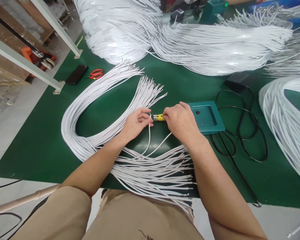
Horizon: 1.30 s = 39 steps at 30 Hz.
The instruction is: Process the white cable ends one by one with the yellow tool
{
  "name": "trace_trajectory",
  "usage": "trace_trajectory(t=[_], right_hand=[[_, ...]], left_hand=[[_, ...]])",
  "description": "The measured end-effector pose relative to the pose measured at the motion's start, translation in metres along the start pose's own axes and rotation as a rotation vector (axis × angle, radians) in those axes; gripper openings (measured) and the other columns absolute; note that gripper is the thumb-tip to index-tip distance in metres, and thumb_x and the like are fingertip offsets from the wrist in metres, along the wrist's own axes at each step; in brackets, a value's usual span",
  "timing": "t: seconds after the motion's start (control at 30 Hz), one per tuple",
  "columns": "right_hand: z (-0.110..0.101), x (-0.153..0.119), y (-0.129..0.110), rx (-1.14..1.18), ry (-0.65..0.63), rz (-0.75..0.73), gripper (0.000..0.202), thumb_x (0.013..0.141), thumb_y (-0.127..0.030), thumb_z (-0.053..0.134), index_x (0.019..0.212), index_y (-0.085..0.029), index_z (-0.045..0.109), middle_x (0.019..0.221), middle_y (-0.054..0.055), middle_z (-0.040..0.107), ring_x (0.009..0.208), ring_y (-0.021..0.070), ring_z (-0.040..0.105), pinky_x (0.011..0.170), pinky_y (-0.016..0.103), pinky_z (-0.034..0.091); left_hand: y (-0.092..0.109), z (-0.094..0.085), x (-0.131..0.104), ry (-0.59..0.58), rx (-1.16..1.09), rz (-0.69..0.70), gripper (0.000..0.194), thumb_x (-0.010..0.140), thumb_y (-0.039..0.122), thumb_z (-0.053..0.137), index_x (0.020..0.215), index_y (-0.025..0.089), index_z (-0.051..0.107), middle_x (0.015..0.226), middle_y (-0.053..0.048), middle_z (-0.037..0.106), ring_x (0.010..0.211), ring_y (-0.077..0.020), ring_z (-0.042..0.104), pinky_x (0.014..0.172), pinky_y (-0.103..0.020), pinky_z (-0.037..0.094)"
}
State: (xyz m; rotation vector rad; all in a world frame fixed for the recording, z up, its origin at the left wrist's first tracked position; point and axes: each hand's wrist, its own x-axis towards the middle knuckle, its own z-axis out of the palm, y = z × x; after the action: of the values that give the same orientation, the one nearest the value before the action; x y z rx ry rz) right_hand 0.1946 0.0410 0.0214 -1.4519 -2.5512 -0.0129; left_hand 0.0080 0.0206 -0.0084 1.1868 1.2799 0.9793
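Between the fingertips of my left hand (136, 124) is the end of a white cable (149, 138), which hangs in a curve toward the bundle below. My right hand (182, 121) grips a small yellow tool with a metal tip (159, 117). Its tip points left, right beside the pinched cable end; whether they touch I cannot tell. Another white strand runs up under my right hand. A looped bundle of white cables (71, 125) lies around my left hand, with loose ends fanned out below both hands. Just right of my right hand sits a teal tray (220, 124).
Large coils of white cable (215, 50) line the back, with another coil (277, 103) at right. Black cords (252, 116) loop beside the tray. A dark phone (77, 74) and red-handled snips (96, 74) lie back left on the green table (35, 146), near metal posts (47, 78).
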Motion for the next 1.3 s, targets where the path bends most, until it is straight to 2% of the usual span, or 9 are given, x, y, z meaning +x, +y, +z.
trace_trajectory(t=[0.17,0.3,0.47,0.7,0.87,1.17,1.23,1.3], right_hand=[[-0.003,0.0,0.003,0.036,-0.028,-0.04,0.021,0.08,-0.005,0.047,0.084,-0.015,0.065,0.077,0.008,0.067,0.078,0.0213,0.053,0.093,0.036,0.03],[-0.001,0.001,0.005,0.039,-0.016,-0.056,0.021,0.077,-0.003,0.047,0.079,-0.015,0.064,0.069,0.008,0.062,0.074,0.0224,0.048,0.079,0.033,0.033],[0.001,0.003,0.006,0.05,-0.007,-0.024,0.025,0.075,-0.001,0.044,0.076,-0.015,0.063,0.065,0.008,0.058,0.072,0.0221,0.047,0.076,0.033,0.033],[0.001,0.002,0.006,0.052,-0.018,-0.009,0.022,0.077,-0.004,0.046,0.079,-0.016,0.064,0.067,0.008,0.059,0.074,0.0226,0.049,0.08,0.033,0.036],[0.002,0.0,0.007,0.005,0.008,-0.031,0.023,0.078,-0.004,0.046,0.08,-0.017,0.065,0.066,0.007,0.058,0.074,0.0215,0.05,0.093,0.035,0.034],[0.004,0.0,0.007,0.033,0.024,-0.03,0.021,0.078,-0.005,0.048,0.078,-0.018,0.065,0.063,0.005,0.058,0.073,0.0205,0.051,0.099,0.036,0.033],[0.002,-0.001,0.008,0.055,0.024,-0.033,0.018,0.08,-0.009,0.05,0.081,-0.018,0.065,0.067,0.005,0.061,0.079,0.0209,0.054,0.104,0.04,0.029],[0.001,-0.004,0.012,0.06,0.079,0.008,0.014,0.084,-0.016,0.052,0.088,-0.018,0.066,0.081,0.007,0.067,0.095,0.024,0.055,0.109,0.048,0.021]], left_hand=[[-0.003,0.003,0.001,0.001,0.029,-0.007,0.034,0.075,0.017,0.067,0.105,0.015,0.054,0.076,0.002,0.066,0.067,-0.0128,0.07,0.075,-0.028,0.054],[-0.009,0.004,0.003,0.012,0.081,-0.008,0.034,0.073,0.017,0.068,0.104,0.015,0.055,0.075,0.002,0.066,0.066,-0.0129,0.069,0.074,-0.028,0.053],[-0.015,0.005,0.006,0.007,0.147,-0.003,0.034,0.071,0.018,0.069,0.103,0.016,0.056,0.076,0.001,0.068,0.066,-0.0138,0.069,0.073,-0.029,0.053],[-0.021,0.003,0.008,0.002,0.192,0.055,0.034,0.071,0.019,0.07,0.103,0.017,0.06,0.074,0.0,0.07,0.066,-0.0139,0.069,0.074,-0.029,0.052],[-0.025,0.002,0.01,-0.007,0.199,0.07,0.035,0.072,0.02,0.069,0.106,0.017,0.061,0.077,0.0,0.07,0.068,-0.0138,0.069,0.075,-0.029,0.052],[-0.022,0.001,0.009,-0.024,0.209,0.091,0.036,0.071,0.02,0.07,0.106,0.017,0.063,0.077,-0.001,0.069,0.066,-0.0131,0.068,0.072,-0.028,0.053],[-0.021,0.001,0.009,-0.026,0.196,0.067,0.036,0.071,0.02,0.07,0.106,0.016,0.063,0.076,-0.001,0.069,0.065,-0.013,0.068,0.072,-0.028,0.053],[-0.021,0.001,0.01,-0.035,0.167,0.038,0.037,0.07,0.02,0.071,0.106,0.015,0.063,0.076,-0.001,0.069,0.064,-0.0133,0.068,0.072,-0.028,0.053]])
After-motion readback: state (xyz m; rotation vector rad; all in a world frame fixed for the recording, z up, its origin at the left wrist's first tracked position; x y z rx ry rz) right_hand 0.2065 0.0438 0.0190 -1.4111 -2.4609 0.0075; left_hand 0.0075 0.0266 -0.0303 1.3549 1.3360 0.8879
